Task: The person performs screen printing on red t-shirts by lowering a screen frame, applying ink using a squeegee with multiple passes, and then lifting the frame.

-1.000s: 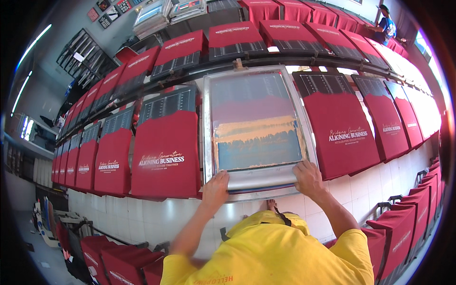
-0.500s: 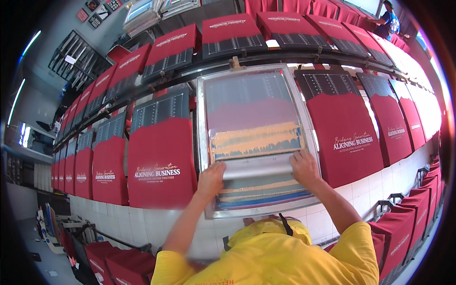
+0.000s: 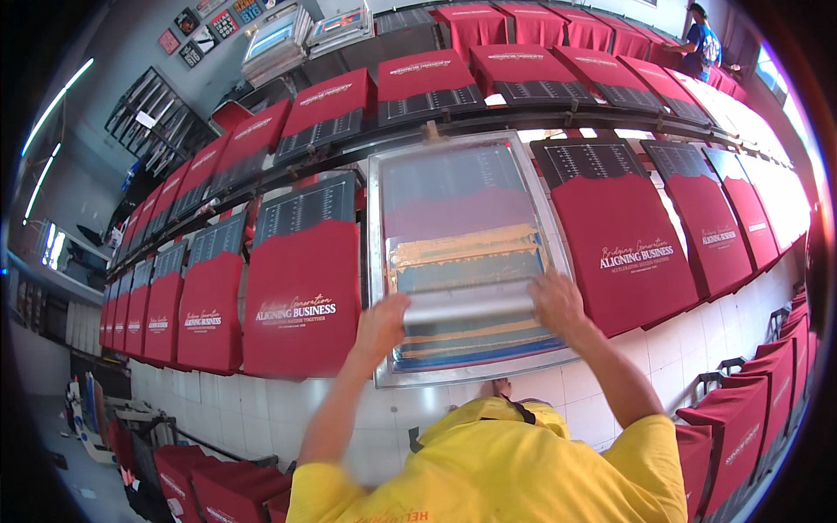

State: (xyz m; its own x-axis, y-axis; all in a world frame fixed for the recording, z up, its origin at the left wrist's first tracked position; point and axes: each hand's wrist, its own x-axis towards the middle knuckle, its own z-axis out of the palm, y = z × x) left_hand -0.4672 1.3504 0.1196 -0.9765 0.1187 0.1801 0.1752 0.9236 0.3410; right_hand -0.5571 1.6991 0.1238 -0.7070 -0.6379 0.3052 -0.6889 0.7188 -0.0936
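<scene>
My left hand and right hand grip opposite ends of a wide silver squeegee, fingers wrapped round it. The squeegee lies crosswise inside a metal-framed printing screen, towards its near end, and is slightly blurred. Peach-coloured ink spreads in a streaky band across the mesh beyond it. More peach streaks and a blue strip show on the near side. Through the mesh, a dark board and red cloth are faintly visible beneath the screen. The squeegee's blade edge is hidden.
Red printed shirts on dark boards stand left and right of the screen, with another row behind a dark rail. More red shirts hang behind me. Stacked frames are at the back; another person stands far right.
The squeegee has shifted slightly closer to the screen's near end, with both hands still on it. The ink band beyond it looks narrower and thinner. My view has shifted a little.
</scene>
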